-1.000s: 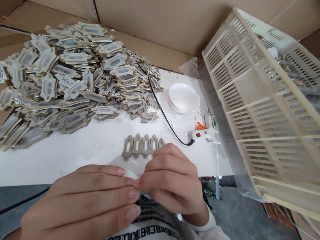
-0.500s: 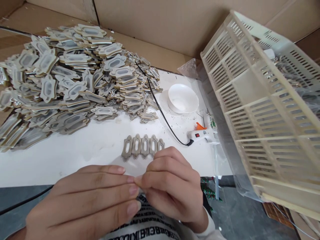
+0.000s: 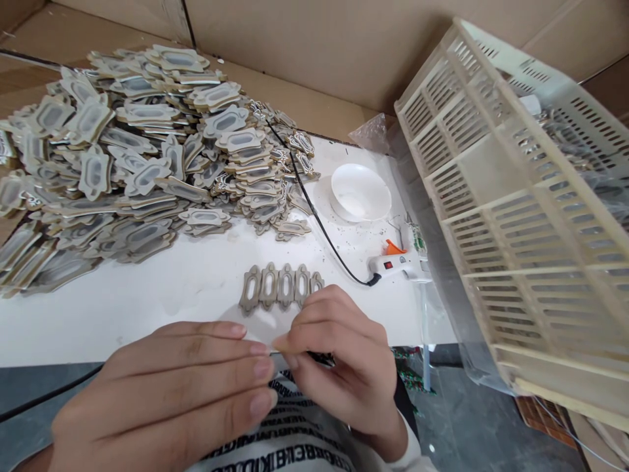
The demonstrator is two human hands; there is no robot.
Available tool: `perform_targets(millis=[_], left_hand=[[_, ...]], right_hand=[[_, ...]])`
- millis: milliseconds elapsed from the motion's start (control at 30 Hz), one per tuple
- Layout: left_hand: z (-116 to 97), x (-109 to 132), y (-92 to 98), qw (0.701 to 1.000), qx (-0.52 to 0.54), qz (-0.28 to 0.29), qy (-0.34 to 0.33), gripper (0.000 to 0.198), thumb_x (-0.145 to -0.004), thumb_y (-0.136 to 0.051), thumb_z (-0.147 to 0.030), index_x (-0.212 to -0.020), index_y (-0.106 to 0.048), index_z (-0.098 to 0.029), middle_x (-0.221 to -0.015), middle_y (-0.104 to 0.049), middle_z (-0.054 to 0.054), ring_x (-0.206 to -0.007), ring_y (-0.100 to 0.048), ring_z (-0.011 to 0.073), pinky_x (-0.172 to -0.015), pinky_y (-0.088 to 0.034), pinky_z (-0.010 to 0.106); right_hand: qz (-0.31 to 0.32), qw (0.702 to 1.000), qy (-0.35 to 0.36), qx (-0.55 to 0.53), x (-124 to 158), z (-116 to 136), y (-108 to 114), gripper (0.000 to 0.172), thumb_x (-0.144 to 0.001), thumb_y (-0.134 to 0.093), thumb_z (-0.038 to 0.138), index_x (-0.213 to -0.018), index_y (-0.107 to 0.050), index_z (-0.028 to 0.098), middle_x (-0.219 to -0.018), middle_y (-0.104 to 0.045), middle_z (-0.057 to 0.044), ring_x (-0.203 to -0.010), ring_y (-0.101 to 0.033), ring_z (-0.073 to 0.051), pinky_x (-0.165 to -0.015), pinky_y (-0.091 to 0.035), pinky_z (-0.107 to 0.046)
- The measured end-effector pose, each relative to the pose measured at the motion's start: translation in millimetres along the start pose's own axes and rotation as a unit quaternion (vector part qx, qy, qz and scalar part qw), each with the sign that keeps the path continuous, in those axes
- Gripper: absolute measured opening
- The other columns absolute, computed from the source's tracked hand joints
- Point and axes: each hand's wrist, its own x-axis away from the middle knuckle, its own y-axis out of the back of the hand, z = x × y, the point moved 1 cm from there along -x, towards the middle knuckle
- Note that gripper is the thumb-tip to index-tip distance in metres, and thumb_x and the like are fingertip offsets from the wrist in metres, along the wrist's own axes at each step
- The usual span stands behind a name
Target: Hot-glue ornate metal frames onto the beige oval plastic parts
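Note:
My left hand is at the table's front edge, back side up, with its straight fingers together. Its thumb and anything under the fingers are hidden. Just to the right is my right hand, fingers curled, thumb and forefinger pinched close to the left fingertips. What lies in that pinch is too small or covered to make out. Beyond my hands, several grey-brown frame-shaped plates with oval openings stand side by side in a row on the white table. My right hand partly covers the rightmost plate.
A large heap of similar plates fills the back left. A white bowl and a white glue gun with a black cable lie to the right. A cream plastic crate stands at the right edge.
My right hand has drawn slightly to the right, so a small gap shows between its pinch and the left fingertips. My left hand has barely moved.

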Motion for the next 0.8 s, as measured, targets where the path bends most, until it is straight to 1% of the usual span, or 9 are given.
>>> perform_targets(millis=[67, 133, 300, 400, 500, 567, 633, 700, 800], left_hand=[[8.5, 0.3, 3.3, 0.997, -0.032, 0.035, -0.067, 0.036, -0.096, -0.055, -0.023, -0.109, -0.071, -0.052, -0.085, -0.079, -0.012, -0.078, -0.075, 0.0182, -0.096, -0.062, 0.039], [14.4, 0.1, 5.0, 0.993, -0.048, 0.043, -0.102, 0.031, -0.100, -0.052, -0.031, -0.114, -0.069, -0.053, -0.084, -0.079, -0.011, -0.077, -0.076, 0.0179, -0.094, -0.062, 0.038], [14.0, -3.2, 2.0, 0.994, -0.033, 0.026, -0.099, 0.028, -0.101, -0.053, -0.033, -0.111, -0.071, -0.052, -0.084, -0.079, -0.013, -0.078, -0.075, 0.0156, -0.093, -0.061, 0.032], [18.0, -8.9, 5.5, 0.993, -0.034, 0.033, -0.105, 0.026, -0.100, -0.056, -0.034, -0.115, -0.069, -0.052, -0.083, -0.079, -0.012, -0.075, -0.076, 0.0158, -0.092, -0.062, 0.032], [27.5, -18.1, 13.5, 0.978, -0.047, 0.101, -0.175, 0.036, -0.097, -0.062, -0.032, -0.129, -0.063, -0.047, -0.088, -0.080, -0.007, -0.075, -0.077, 0.0176, -0.091, -0.065, 0.029], [31.4, -24.2, 16.7, 0.969, -0.044, 0.116, -0.212, 0.040, -0.094, -0.063, -0.028, -0.133, -0.062, -0.041, -0.094, -0.080, -0.003, -0.076, -0.078, 0.0201, -0.086, -0.066, 0.028], [31.7, -28.4, 15.1, 0.980, -0.039, 0.084, -0.178, 0.036, -0.090, -0.066, -0.026, -0.124, -0.069, -0.039, -0.096, -0.080, -0.003, -0.077, -0.078, 0.0212, -0.080, -0.068, 0.027], [30.8, -29.1, 8.9, 0.996, -0.029, 0.039, -0.073, 0.029, -0.086, -0.070, -0.021, -0.105, -0.077, -0.041, -0.093, -0.079, -0.007, -0.076, -0.078, 0.0199, -0.075, -0.069, 0.026], [33.6, -24.4, -3.2, 0.995, 0.017, -0.014, 0.102, 0.020, -0.080, -0.077, -0.022, -0.088, -0.079, -0.041, -0.085, -0.079, -0.009, -0.072, -0.078, 0.0173, -0.072, -0.068, 0.023]], right_hand=[[0.000, 1.000, -0.009, -0.025, 0.1, -0.4, 0.3, 0.012, -0.092, -0.063, 0.008, -0.092, -0.072, 0.015, -0.079, -0.073, -0.003, -0.076, -0.067, -0.015, -0.076, -0.057, -0.032], [0.002, 0.999, -0.020, -0.046, 0.5, -1.2, 0.7, 0.013, -0.093, -0.062, 0.009, -0.093, -0.073, 0.015, -0.080, -0.074, -0.004, -0.076, -0.068, -0.015, -0.076, -0.057, -0.032], [-0.011, 0.997, -0.044, -0.070, 2.1, -2.7, 0.5, 0.014, -0.095, -0.062, 0.012, -0.099, -0.074, 0.019, -0.083, -0.077, -0.003, -0.076, -0.068, -0.015, -0.075, -0.056, -0.032], [-0.021, 0.996, -0.051, -0.072, 3.7, -3.9, 0.8, 0.015, -0.095, -0.063, 0.012, -0.100, -0.075, 0.020, -0.083, -0.077, -0.002, -0.076, -0.068, -0.015, -0.074, -0.056, -0.031], [-0.039, 0.996, -0.059, -0.056, 8.2, -10.6, 5.9, 0.016, -0.094, -0.065, 0.014, -0.102, -0.075, 0.022, -0.083, -0.076, -0.002, -0.078, -0.068, -0.016, -0.075, -0.056, -0.033], [-0.067, 0.994, -0.081, -0.010, 12.7, -20.6, 13.7, 0.015, -0.090, -0.071, 0.018, -0.103, -0.074, 0.024, -0.087, -0.076, -0.001, -0.081, -0.068, -0.018, -0.076, -0.056, -0.034], [-0.131, 0.982, -0.111, 0.076, 17.0, -33.9, 24.8, 0.012, -0.085, -0.077, 0.021, -0.095, -0.073, 0.025, -0.086, -0.074, 0.000, -0.080, -0.067, -0.018, -0.074, -0.054, -0.033], [-0.199, 0.954, -0.130, 0.182, 19.2, -46.9, 37.1, 0.010, -0.085, -0.078, 0.023, -0.079, -0.069, 0.024, -0.073, -0.070, 0.002, -0.069, -0.064, -0.016, -0.066, -0.051, -0.029], [-0.218, 0.915, -0.133, 0.311, 17.6, -60.6, 50.7, 0.027, -0.092, -0.069, 0.031, -0.066, -0.064, 0.022, -0.059, -0.066, 0.002, -0.057, -0.060, -0.016, -0.057, -0.045, -0.029]])
